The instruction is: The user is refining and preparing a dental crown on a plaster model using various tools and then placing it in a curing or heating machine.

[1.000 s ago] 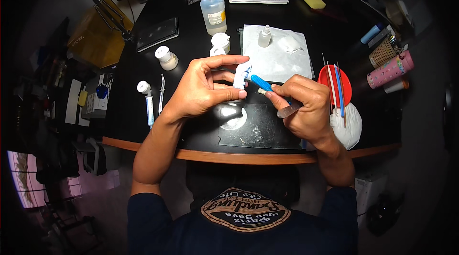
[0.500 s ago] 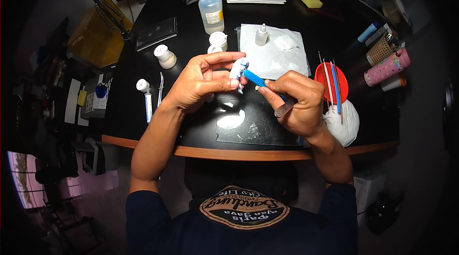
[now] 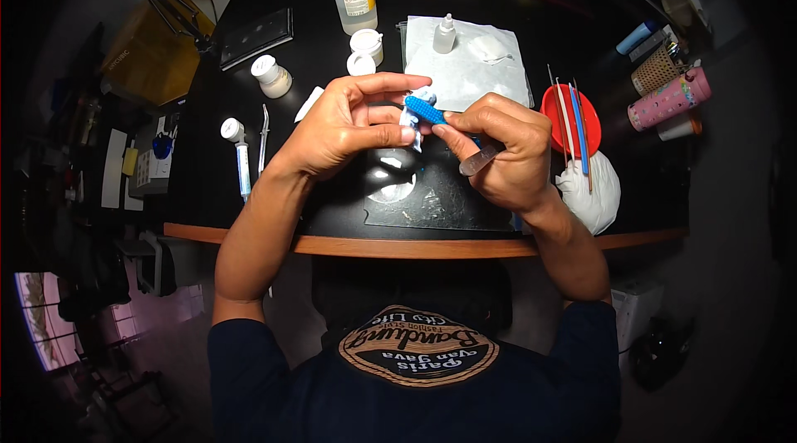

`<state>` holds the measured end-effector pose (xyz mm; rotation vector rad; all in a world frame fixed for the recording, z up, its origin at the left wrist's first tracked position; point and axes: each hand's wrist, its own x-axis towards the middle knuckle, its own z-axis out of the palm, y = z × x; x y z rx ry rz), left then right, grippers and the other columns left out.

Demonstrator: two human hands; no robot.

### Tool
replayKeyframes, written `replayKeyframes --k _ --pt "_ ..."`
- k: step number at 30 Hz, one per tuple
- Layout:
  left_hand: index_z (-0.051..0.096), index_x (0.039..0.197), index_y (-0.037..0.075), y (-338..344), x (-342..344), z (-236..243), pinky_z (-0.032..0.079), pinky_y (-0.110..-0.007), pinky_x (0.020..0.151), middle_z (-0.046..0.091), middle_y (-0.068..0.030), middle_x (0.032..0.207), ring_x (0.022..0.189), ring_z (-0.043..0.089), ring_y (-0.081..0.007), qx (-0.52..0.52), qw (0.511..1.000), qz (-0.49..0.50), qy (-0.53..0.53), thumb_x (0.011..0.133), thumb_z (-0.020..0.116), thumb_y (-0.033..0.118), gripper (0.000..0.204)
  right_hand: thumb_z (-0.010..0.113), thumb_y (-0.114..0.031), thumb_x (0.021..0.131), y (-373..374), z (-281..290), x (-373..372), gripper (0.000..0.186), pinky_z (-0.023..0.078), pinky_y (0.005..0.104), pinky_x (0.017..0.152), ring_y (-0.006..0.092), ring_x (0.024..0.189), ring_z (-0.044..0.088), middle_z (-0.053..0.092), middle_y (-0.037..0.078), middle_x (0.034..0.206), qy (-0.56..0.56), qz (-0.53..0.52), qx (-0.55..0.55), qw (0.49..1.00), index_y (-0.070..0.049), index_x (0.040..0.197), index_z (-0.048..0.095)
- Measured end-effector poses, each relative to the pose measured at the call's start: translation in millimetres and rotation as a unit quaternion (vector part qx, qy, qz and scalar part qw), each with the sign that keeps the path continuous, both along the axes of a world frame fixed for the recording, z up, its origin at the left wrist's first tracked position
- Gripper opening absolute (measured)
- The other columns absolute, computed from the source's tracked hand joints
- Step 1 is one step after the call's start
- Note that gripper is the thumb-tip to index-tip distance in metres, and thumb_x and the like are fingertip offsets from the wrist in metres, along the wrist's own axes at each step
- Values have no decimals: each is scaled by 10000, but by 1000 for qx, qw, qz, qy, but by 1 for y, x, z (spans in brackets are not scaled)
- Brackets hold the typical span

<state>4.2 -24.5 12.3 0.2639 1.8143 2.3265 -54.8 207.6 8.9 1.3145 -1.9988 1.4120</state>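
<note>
My left hand [image 3: 344, 123] is closed around a small curved white-and-bluish piece [image 3: 408, 118] that looks like a dental model, pinched between thumb and fingers above the desk. In my right hand [image 3: 513, 148] is a toothbrush with blue bristles [image 3: 426, 110]. Its head lies across the model and hides part of it. A translucent handle end [image 3: 480, 161] sticks out below my right fingers. Under both hands lies a shiny clear plate [image 3: 440, 209] on the black desk.
Beyond my hands are a white sheet [image 3: 506, 86] with a dropper bottle [image 3: 445, 34], a large squeeze bottle [image 3: 355, 7] and jars [image 3: 270, 76]. At right, a red bowl [image 3: 592, 123] carries thin tools beside a white bag [image 3: 602, 198]. A syringe [image 3: 243, 171] and tweezers [image 3: 264, 137] lie left.
The brush head has moved from the model's right side to across its face. Both hands have shifted slightly left and keep their holds; the whole view has shifted a little.
</note>
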Motion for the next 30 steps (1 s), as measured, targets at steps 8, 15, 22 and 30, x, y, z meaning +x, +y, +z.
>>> replayKeyframes --k 8,15,22,30 --pt "485 1473 -99 -6 1 3 581 -322 978 695 -192 1231 1082 734 -230 41 999 12 16 822 809 4 734 855 -29 794 7 3 -2 107 464 300 522 178 587 657 686 98 717 1 -2 29 1000 5 851 770" --pt "549 1425 -85 10 3 1 618 -306 937 682 -158 1251 1151 693 -200 -18 999 -41 20 813 793 -106 659 866 4 804 0 -1 1 123 454 251 528 123 615 647 706 91 748 2 21 -7 1000 25 872 765" --pt "553 1427 -70 -11 -4 5 610 -325 946 657 -155 1222 1095 709 -213 60 993 77 72 821 807 -99 658 856 -17 801 1 1 -2 114 472 288 528 172 604 662 700 106 743 2 7 24 1000 17 856 762" --pt "592 1327 -49 -12 -5 3 617 -298 898 666 -122 1172 1004 719 -169 -24 963 217 160 757 878 -89 639 823 -111 817 0 -4 15 156 496 428 549 350 587 646 653 156 705 -30 31 163 986 -13 787 706"
